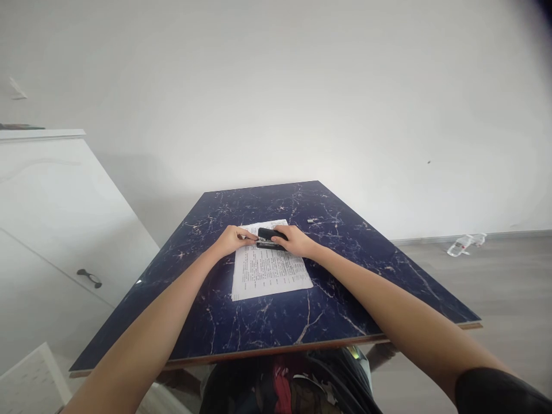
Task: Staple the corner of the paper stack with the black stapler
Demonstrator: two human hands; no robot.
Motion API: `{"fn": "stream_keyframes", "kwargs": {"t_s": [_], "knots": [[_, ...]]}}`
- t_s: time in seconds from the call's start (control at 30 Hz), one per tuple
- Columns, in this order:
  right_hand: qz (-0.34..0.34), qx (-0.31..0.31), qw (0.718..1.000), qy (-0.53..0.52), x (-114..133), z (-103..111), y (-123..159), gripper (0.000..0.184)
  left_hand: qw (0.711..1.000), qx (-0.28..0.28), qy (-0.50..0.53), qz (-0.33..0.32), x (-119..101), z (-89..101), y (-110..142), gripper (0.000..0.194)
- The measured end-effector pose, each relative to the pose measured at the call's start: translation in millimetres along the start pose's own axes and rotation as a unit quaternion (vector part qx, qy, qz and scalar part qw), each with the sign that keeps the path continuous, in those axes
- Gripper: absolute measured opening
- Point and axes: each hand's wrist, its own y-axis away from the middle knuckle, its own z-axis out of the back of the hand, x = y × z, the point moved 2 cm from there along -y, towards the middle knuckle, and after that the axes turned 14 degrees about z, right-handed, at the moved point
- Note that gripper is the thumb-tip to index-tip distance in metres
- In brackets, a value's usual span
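A black stapler lies over printed sheets of paper on the dark blue marbled table. Its top arm is raised from its base, and a strip of silver metal shows between them. My right hand is closed around the stapler's right end. At the other end, the thumb and fingers of my left hand pinch together against the stapler's front tip. What sits between those fingers is too small to make out. Beyond my right hand, a small pale grey piece rests on the tabletop.
The dark blue table stands near a white wall. At the left is a white cabinet with a dark handle. A clear and white plastic item lies on the grey floor at the right, by the wall.
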Motion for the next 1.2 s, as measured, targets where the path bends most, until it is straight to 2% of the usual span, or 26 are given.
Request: {"fn": "stream_keyframes", "kwargs": {"t_s": [0.23,0.43,0.57,0.77,1.13,1.2], "knots": [[0.003,-0.004,1.000,0.004,-2,-1,0,0.026,1.000,0.010,-0.003,0.009,12,14.1,4,0.022],[0.007,-0.019,1.000,0.002,-5,-2,0,0.026,0.997,0.017,0.071,0.019,18,21.7,7,0.039],[0.021,-0.034,0.998,-0.041,-3,1,2,0.027,0.996,0.022,0.088,0.023,9,14.4,8,0.038],[0.076,-0.027,0.994,-0.073,4,-1,3,0.026,0.998,0.030,0.025,-0.046,-14,-2.6,10,0.043],[0.039,-0.030,0.994,-0.101,10,-11,3,0.028,0.997,0.017,0.029,-0.063,-20,-14.2,9,0.022],[0.037,-0.033,0.994,-0.095,10,-11,2,0.029,0.998,0.013,0.018,-0.066,-19,-13.5,6,0.023]]}}
